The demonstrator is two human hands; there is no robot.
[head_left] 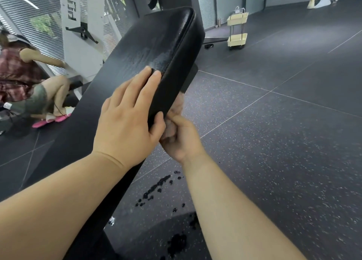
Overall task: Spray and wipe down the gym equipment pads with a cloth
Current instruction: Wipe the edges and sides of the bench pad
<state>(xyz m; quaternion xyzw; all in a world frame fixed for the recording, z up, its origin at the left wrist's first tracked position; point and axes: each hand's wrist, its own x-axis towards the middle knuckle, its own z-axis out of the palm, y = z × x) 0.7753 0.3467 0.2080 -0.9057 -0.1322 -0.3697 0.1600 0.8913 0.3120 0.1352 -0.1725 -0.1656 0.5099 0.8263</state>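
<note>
Dark speckled rubber floor [274,142] with wet spots [156,185] — a cream trolley [237,31] stands near slatted blinds [205,3].

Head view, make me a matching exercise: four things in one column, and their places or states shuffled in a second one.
1 left hand
2 right hand
3 cart
4 drops

a dark, on the floor below the pad
b holds the cloth at the pad's side
c stands far back
d lies flat on top of the pad

Pairs: 1-d, 2-b, 3-c, 4-a.
</note>
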